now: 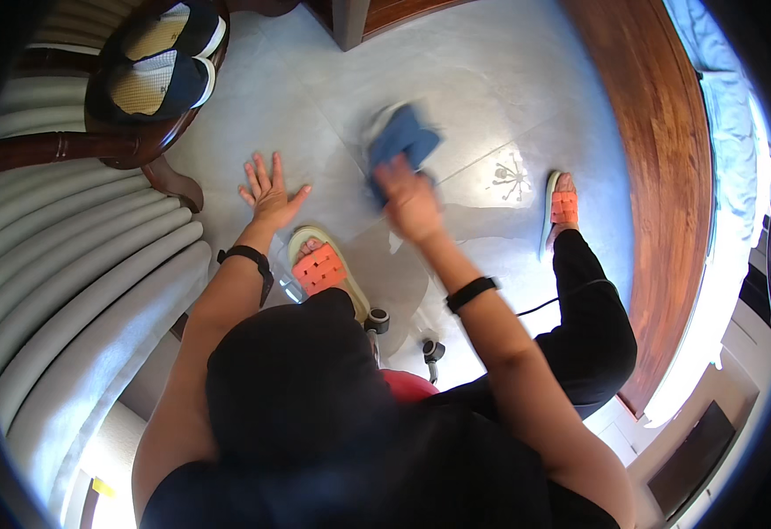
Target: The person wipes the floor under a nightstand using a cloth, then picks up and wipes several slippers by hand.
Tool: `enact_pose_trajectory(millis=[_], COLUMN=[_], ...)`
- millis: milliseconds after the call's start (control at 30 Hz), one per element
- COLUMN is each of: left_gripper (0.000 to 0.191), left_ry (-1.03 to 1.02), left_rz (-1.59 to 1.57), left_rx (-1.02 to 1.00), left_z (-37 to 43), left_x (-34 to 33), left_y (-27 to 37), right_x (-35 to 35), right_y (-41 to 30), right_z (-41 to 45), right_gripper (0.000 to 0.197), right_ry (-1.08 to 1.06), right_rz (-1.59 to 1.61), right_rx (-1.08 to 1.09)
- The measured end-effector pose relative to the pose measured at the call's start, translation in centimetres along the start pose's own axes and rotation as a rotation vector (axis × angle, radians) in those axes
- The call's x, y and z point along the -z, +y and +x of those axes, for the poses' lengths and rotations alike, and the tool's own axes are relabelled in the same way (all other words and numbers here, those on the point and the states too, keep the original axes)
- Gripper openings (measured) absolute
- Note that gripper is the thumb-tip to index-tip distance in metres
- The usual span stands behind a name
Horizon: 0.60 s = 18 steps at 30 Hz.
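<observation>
My right hand (pixel 408 198) is on a blue cloth (pixel 405 142) at the grey tiled floor (pixel 332 86); both are blurred, and part of the cloth lies hidden beneath the fingers. Wet-looking patches shine on the tiles around it. To the left, my left hand (pixel 269 192) has its fingers spread, palm towards the floor, and holds nothing. An orange and cream slide sandal (pixel 321 268) on one foot is just below that hand. The other foot, in a matching sandal (pixel 563 206), stands further right.
A dark wooden stand (pixel 111 125) at upper left bears a pair of dark shoes (pixel 154 82). Beside it is a grey ribbed surface (pixel 81 264). Casters (pixel 377 320) and a black cable (pixel 537 307) are near my legs. A wooden panel (pixel 663 198) runs along the right.
</observation>
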<state>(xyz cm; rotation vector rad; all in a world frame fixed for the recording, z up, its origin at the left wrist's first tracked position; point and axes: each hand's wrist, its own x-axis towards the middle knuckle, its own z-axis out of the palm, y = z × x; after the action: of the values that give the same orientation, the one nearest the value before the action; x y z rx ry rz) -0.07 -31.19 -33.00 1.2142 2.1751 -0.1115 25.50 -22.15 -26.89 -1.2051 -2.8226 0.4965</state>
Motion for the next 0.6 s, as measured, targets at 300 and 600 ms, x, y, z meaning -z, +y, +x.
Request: enact_pose_trajectory(millis=[300,600], left_gripper=[0.102,0.101], left_ry=[-0.033,-0.070], left_rz=[-0.031,-0.019], left_rx=[0.007,0.045], left_z=[0.3,0.4], left_x=[0.1,-0.3], left_y=[0.0,0.0], right_x=[-2.5,6.5], right_y=[2.2,8.4], right_z=[-9.6,-6.0], right_gripper=[0.041,0.051], right_ry=[-0.351,0.114], right_rz=[-0.086,-0.016], right_rx=[-0.212,-0.384])
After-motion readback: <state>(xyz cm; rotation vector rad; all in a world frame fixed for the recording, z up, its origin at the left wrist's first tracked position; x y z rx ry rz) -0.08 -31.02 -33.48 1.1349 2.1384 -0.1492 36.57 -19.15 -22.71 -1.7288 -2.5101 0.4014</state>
